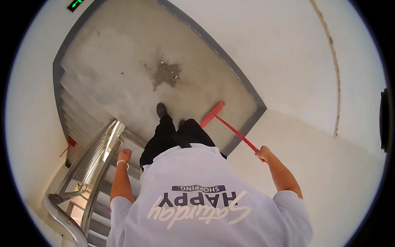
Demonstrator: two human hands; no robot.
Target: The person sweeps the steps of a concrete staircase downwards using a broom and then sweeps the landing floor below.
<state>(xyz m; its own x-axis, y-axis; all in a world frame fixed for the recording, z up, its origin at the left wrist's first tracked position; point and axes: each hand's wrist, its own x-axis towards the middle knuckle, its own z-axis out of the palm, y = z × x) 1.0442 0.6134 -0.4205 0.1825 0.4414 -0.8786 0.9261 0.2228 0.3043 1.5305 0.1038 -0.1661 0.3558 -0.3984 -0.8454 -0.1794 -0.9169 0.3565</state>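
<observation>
My right hand (pixel 262 154) is closed around the red handle of a broom (pixel 212 114), whose red head rests on the landing floor to the right of my legs. My left hand (pixel 124 155) is curled into a fist beside the metal stair railing (pixel 97 164), with nothing visible in it and a white band on the wrist. Ahead of my feet, a dark patch of dirt and small debris (pixel 166 73) lies on the grey landing floor (pixel 123 49). One black shoe (pixel 161 110) shows in front of me.
Steps (pixel 76 109) lead off the landing at the left, and more steps lie behind the railing. A red dustpan-like object (pixel 71 142) stands by the left wall. White walls (pixel 267 53) with a dark grey base band enclose the landing. A green exit sign (pixel 75 4) hangs top left.
</observation>
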